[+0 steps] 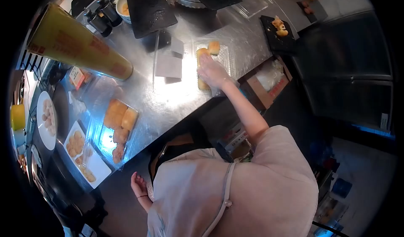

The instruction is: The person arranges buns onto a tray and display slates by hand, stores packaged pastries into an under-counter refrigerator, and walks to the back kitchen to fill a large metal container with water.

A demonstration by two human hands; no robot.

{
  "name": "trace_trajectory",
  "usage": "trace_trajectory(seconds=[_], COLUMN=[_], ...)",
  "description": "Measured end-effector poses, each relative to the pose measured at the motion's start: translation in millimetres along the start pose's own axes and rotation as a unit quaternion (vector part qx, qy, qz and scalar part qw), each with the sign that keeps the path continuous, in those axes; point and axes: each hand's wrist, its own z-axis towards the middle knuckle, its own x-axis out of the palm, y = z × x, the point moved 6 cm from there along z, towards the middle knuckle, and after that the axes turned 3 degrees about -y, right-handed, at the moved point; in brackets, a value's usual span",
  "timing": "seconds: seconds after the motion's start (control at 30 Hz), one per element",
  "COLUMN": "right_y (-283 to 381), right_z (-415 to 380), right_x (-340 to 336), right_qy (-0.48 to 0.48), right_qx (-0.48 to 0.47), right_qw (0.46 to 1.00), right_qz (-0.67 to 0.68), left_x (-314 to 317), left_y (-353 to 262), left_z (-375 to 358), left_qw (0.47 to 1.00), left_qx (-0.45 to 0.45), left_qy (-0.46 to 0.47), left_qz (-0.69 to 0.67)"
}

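Observation:
My right hand [212, 72], apparently in a thin clear glove, reaches over a clear plastic container [230, 62] on the steel counter. Its fingers are closed on a golden bread roll [202, 52] at the container's left side. One more roll [213, 47] sits at the far end, and part of another shows below the hand. Beside the container stands a folded whitish card [168, 68] in what looks like a clear lid. My left hand [139, 185] hangs by my side, away from the counter, fingers loosely bent and holding nothing.
A large roll of plastic film [80, 43] stands on the left. Near it lie a clear tray of browned breads [115, 115] and a white plate of small pieces [99, 169]. Black boards [151, 14] lie over bowls at the back. An open cardboard box [261, 90] is below the counter.

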Motion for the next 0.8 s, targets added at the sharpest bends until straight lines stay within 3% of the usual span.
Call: trace_trajectory(seconds=[0.07, 0.13, 0.17, 0.23, 0.27, 0.33, 0.47, 0.5, 0.53, 0.63, 0.67, 0.73, 0.77, 0.8], right_y=[4.3, 3.4, -3.0, -43.3, -55.9, -84.4, -116.6, -103.9, -107.3, -108.3, -67.3, -48.4, -47.7, -35.5], right_z=[3.8, 1.9, 6.3, 13.9, 21.1, 33.0, 50.0, 52.7, 53.9, 55.4, 42.9, 25.4, 24.4, 27.6], right_x=[-9.6, -26.5, -24.2, -31.4, -21.9, -10.1, 26.4, 12.2, 12.4, 3.3, -28.3, -44.8, -43.5, -73.5], right_qy=[-0.037, 0.066, 0.067, -0.153, -0.15, -0.24, -0.158, -0.202, -0.119, -0.123, -0.087, -0.091, -0.086, -0.241], right_qx=[0.003, 0.109, 0.103, 0.211, 0.206, 0.229, 0.301, 0.25, 0.285, 0.268, 0.335, 0.411, 0.399, 0.269], right_qw=[0.999, 0.989, 0.99, 0.96, 0.961, 0.943, 0.925, 0.946, 0.94, 0.948, 0.924, 0.857, 0.863, 0.918], right_qz=[0.024, 0.07, 0.07, 0.103, 0.104, 0.015, 0.171, 0.027, 0.144, 0.117, 0.162, 0.297, 0.297, 0.162], left_x=[3.3, 4.6, 3.7, 2.1, 2.9, 10.3, 18.1, 14.8, 16.6, 15.3, 3.8, 7.1, 10.4, 13.4], left_y=[-7.0, -6.9, -5.0, 0.0, 1.8, 4.5, 3.2, 5.1, 5.6, 12.6, 10.9, 21.6, 23.2, 24.4], left_z=[-4.9, -4.5, -4.9, -4.3, -4.0, -7.4, -15.1, -12.3, -16.3, -14.6, -7.5, -8.3, -10.2, -12.1], left_qw=[1.0, 0.999, 0.999, 0.999, 0.999, 0.999, 0.998, 0.998, 0.997, 0.995, 0.994, 0.992, 0.99, 0.989], left_qx=[0.025, 0.029, 0.029, 0.028, 0.026, 0.018, 0.026, 0.035, 0.039, 0.04, 0.051, 0.056, 0.071, 0.085], left_qy=[-0.006, -0.01, -0.012, -0.009, -0.002, -0.027, -0.015, -0.022, -0.044, -0.047, -0.042, -0.047, -0.05, -0.051], left_qz=[-0.003, -0.014, -0.021, -0.029, -0.032, -0.034, -0.046, -0.055, -0.052, -0.078, -0.086, -0.104, -0.109, -0.112])
